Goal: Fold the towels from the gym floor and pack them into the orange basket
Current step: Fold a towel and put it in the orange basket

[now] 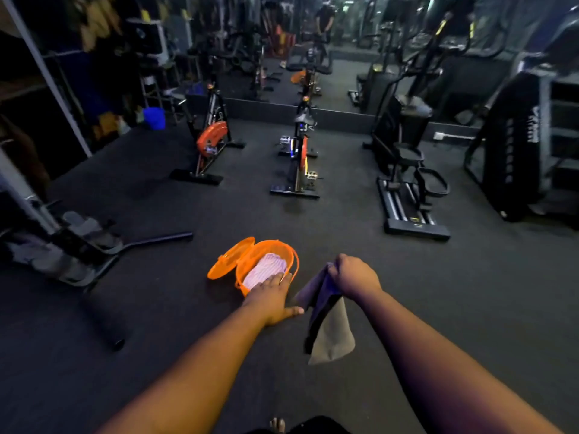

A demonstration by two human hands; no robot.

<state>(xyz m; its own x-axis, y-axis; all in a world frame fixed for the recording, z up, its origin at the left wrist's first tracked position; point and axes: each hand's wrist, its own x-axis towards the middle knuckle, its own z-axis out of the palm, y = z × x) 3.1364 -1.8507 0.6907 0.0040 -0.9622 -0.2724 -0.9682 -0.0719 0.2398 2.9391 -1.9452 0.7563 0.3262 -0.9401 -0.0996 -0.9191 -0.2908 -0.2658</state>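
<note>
The orange basket stands on the dark gym floor in front of me, its lid hinged open to the left. A folded pale striped towel lies inside it. My left hand reaches over the basket's near rim with straight fingers pressing on that towel. Just to the right of the basket, my right hand grips the top of a folded purple-and-grey towel, which hangs down above the floor.
Two orange exercise bikes stand further ahead, a stepper machine to the right. A rowing machine with a floor bar sits at left. A black roller lies on the floor left of my arm. Mirrors line the far wall.
</note>
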